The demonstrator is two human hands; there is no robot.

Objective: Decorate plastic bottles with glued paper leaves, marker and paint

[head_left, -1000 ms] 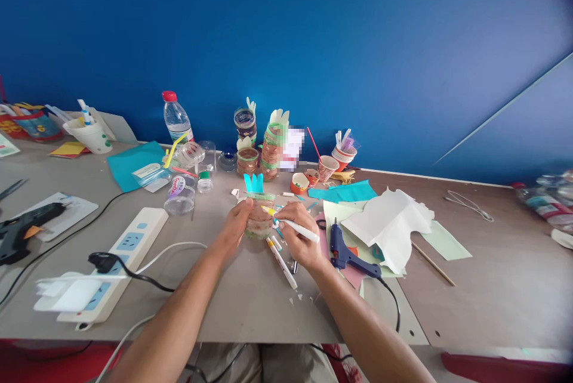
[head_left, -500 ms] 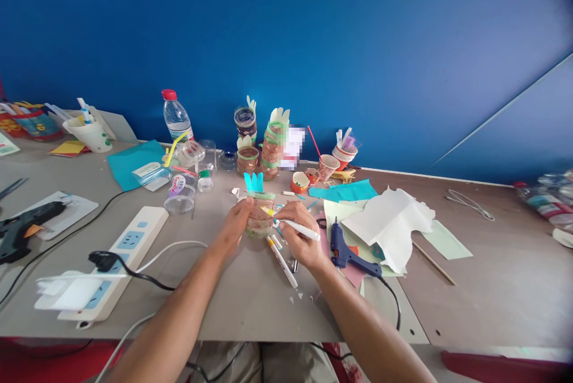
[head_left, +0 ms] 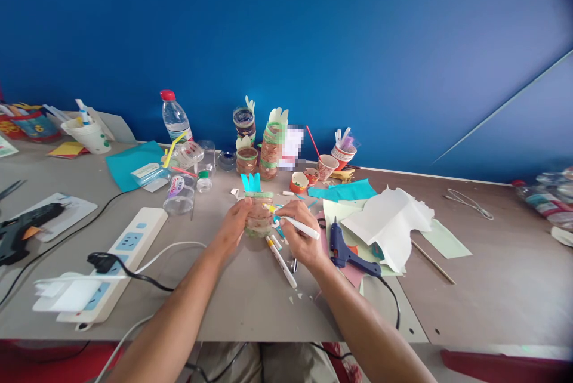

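Observation:
My left hand (head_left: 233, 225) is closed around the left side of a clear plastic jar (head_left: 258, 221) with a green band near its rim and a reddish-brown coating. Bright blue paper petals (head_left: 250, 182) rise behind the jar's rim. In my right hand (head_left: 299, 232) is a white marker pen (head_left: 301, 228), its yellow tip end pointing left at the jar's side. Whether the tip touches the jar, I cannot tell. Another white marker (head_left: 282, 263) lies on the table just below, near small paper scraps.
Decorated jars (head_left: 271, 150) stand at the back beside paper cups (head_left: 327, 166). A blue glue gun (head_left: 351, 255) lies right, by crumpled white paper (head_left: 387, 225). Left are a power strip (head_left: 129, 246) with cables, a black glue gun (head_left: 31, 228), a plastic cup (head_left: 179, 195) and a water bottle (head_left: 175, 116).
The marker's tip has shifted slightly up and to the right along the jar's side. My left hand keeps its hold on the jar. The view has moved very slightly.

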